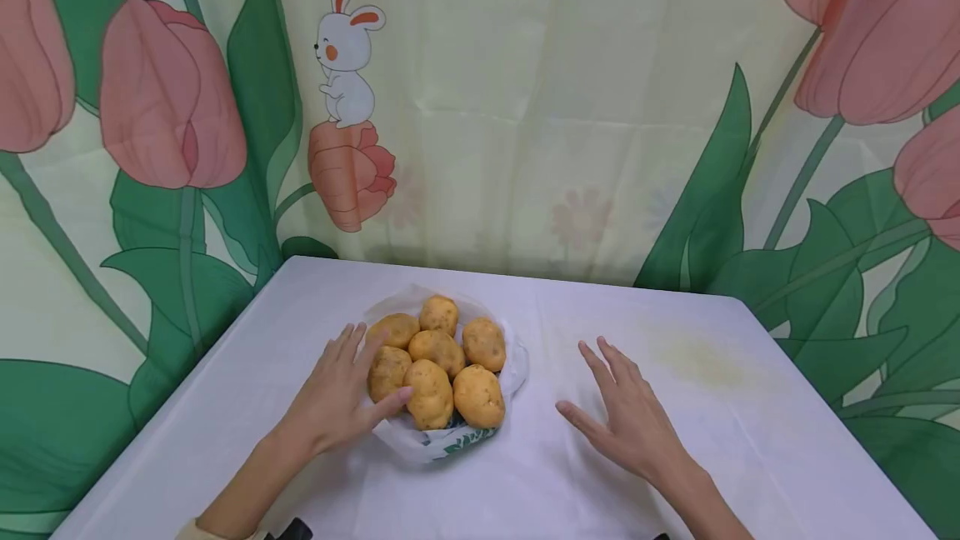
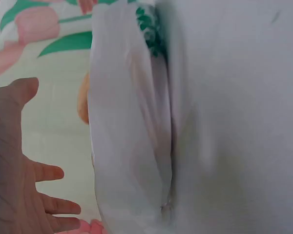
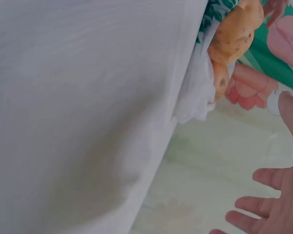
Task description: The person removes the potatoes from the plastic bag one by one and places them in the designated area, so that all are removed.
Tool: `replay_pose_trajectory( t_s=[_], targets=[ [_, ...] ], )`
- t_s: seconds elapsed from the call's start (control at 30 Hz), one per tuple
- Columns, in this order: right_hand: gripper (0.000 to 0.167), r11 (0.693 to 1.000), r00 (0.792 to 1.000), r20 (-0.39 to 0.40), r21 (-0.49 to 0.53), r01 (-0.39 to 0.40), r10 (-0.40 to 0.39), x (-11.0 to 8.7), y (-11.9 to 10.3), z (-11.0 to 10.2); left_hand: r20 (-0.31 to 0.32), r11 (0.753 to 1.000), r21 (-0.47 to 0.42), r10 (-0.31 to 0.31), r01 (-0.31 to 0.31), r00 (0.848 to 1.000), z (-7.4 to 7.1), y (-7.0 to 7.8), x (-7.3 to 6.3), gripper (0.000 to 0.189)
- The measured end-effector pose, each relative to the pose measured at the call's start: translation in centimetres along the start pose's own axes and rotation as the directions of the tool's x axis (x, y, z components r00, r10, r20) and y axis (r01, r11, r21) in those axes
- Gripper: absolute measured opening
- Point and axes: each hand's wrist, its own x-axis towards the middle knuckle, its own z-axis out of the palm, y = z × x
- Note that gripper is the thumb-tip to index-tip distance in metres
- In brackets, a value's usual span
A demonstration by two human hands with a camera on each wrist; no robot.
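Several potatoes (image 1: 480, 397) lie heaped in a white plastic bag (image 1: 420, 445) with green print, its mouth spread wide around them. My left hand (image 1: 337, 398) hovers over the bag's left side with fingers spread, holding nothing; whether it touches a potato cannot be told from the head view. In the left wrist view, the hand (image 2: 19, 170) appears apart from the bag's side (image 2: 127, 122). Off to the right of the bag, my right hand (image 1: 626, 415) is held above the table, fingers extended and nothing in them. The right wrist view shows the potatoes (image 3: 232, 41) beyond that hand (image 3: 273, 195).
A white cloth covers the table (image 1: 555, 482), with a faint yellowish stain on its right side. Behind it hangs a curtain (image 1: 480, 107) printed with tulips and a rabbit. The table's far edge meets the curtain closely.
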Motion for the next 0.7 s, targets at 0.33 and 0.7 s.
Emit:
replay_pose_trajectory(
  t_s=[0.33, 0.7],
  targets=[
    [0.082, 0.983, 0.985, 0.009, 0.069, 0.171, -0.172, 3.1, -1.9, 1.6, 0.045, 0.960, -0.260, -0.099, 0.107, 0.994, -0.6, -2.8, 2.5, 0.072],
    [0.070, 0.953, 0.962, 0.049, 0.158, 0.259, -0.269, 6.7, -3.4, 3.7, 0.055, 0.927, -0.355, -0.107, 0.119, 0.993, 0.0, -4.6, 3.2, 0.072]
  ],
)
